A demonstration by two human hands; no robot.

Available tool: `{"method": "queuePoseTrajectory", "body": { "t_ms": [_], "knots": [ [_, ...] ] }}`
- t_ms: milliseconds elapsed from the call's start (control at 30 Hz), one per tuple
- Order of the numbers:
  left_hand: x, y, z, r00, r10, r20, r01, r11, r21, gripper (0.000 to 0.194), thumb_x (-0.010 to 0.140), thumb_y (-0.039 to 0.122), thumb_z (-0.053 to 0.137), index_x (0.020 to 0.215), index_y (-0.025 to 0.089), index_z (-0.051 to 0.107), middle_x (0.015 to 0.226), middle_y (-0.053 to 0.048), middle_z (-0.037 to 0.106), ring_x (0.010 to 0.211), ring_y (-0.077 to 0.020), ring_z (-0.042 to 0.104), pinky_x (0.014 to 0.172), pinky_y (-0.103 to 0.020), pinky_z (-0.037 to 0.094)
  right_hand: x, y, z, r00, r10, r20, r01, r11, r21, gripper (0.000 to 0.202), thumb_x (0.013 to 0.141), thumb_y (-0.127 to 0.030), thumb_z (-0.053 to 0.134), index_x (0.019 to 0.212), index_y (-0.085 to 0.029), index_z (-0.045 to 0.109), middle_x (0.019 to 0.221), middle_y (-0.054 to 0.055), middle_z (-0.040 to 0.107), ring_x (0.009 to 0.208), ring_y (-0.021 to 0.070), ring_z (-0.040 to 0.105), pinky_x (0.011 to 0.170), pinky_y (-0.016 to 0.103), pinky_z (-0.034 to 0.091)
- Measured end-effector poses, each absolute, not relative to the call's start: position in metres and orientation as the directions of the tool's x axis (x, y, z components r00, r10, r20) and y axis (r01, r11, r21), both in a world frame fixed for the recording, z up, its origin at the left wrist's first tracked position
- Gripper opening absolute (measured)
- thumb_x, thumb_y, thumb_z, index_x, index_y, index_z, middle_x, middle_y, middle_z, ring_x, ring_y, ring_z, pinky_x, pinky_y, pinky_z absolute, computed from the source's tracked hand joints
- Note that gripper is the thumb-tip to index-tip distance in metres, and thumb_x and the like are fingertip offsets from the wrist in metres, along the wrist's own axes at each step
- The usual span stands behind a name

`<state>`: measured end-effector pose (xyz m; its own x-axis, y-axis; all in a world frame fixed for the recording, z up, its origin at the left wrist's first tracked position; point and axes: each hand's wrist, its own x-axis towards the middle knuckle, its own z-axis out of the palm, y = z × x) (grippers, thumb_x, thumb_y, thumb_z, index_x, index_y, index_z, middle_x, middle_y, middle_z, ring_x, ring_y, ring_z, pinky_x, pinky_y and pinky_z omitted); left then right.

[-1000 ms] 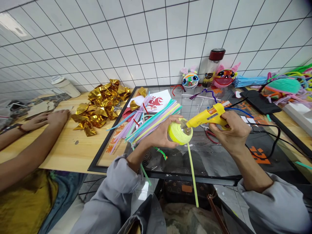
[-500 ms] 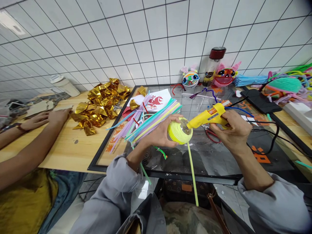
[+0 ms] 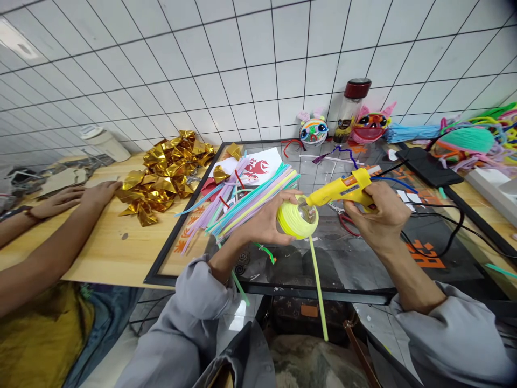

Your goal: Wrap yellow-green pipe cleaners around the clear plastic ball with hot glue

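My left hand (image 3: 269, 218) is wrapped round the left side of a clear ball wound with yellow strips (image 3: 291, 222), its uncovered part facing right. A single pale yellow strip (image 3: 318, 285) hangs from the ball's underside past the table edge. In my right hand (image 3: 383, 213) is a yellow glue gun (image 3: 343, 189), gripped by its handle. Its nozzle points left and meets the upper part of the ball; whether it touches the surface is too small to tell. Behind my left hand lies a bundle of pastel strips (image 3: 254, 199).
Gold foil (image 3: 161, 180) lies at the left, beside another person's hands (image 3: 86, 199). Red-handled scissors (image 3: 348, 223) are under the glue gun. Two decorated balls (image 3: 313, 131) (image 3: 370, 125), a bottle (image 3: 350, 110), a phone (image 3: 430, 166) and black cables (image 3: 460, 222) are further back and right.
The glue gun and my right hand have moved slightly left, with the nozzle now higher on the ball. My left hand still holds the ball in nearly the same place.
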<state>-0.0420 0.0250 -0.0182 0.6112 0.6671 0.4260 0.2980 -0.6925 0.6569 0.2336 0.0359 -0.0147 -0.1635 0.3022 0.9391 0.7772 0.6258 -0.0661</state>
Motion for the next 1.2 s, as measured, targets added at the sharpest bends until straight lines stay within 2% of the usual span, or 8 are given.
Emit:
{"method": "queuePoseTrajectory", "body": {
  "t_ms": [433,700,900,1200],
  "knots": [
    [-0.042,0.024,-0.017,0.61,0.663,0.435,0.288,-0.696,0.657,0.074,0.066,0.033,0.084,0.125,0.025,0.04,0.149,-0.018,0.049,0.145,-0.0371,0.047,0.122,-0.061,0.032,0.235,0.034,-0.013,-0.165,0.362,0.917,0.771,0.628,-0.109,0.014,0.081,-0.021,0.068,0.088,-0.025,0.056,0.078,0.002,0.07,0.064,0.0187,0.064,0.057,0.031,0.043],
    [-0.042,0.025,-0.019,0.617,0.659,0.43,0.295,-0.7,0.65,0.075,0.065,0.032,0.084,0.125,0.025,0.039,0.15,-0.019,0.047,0.145,-0.0365,0.047,0.121,-0.061,0.033,0.242,0.033,-0.01,-0.206,0.337,0.919,0.739,0.669,-0.08,0.017,0.079,-0.018,0.069,0.087,-0.025,0.056,0.075,0.001,0.067,0.061,0.0173,0.062,0.052,0.029,0.039],
    [-0.043,0.026,-0.019,0.632,0.63,0.45,0.256,-0.719,0.646,0.074,0.067,0.031,0.084,0.125,0.025,0.038,0.149,-0.02,0.048,0.145,-0.0367,0.047,0.12,-0.061,0.034,0.247,0.034,-0.005,-0.298,0.295,0.908,0.689,0.725,-0.01,0.018,0.082,-0.017,0.071,0.087,-0.025,0.056,0.072,0.0,0.065,0.058,0.0165,0.06,0.048,0.029,0.036],
    [-0.044,0.027,-0.02,0.612,0.67,0.42,0.241,-0.664,0.708,0.074,0.063,0.031,0.086,0.12,0.025,0.04,0.147,-0.018,0.051,0.143,-0.0367,0.049,0.12,-0.06,0.034,0.254,0.038,-0.003,-0.328,0.259,0.909,0.655,0.755,0.022,0.019,0.082,-0.017,0.073,0.091,-0.024,0.058,0.075,0.002,0.066,0.061,0.0172,0.061,0.054,0.029,0.046]
  ]
}}
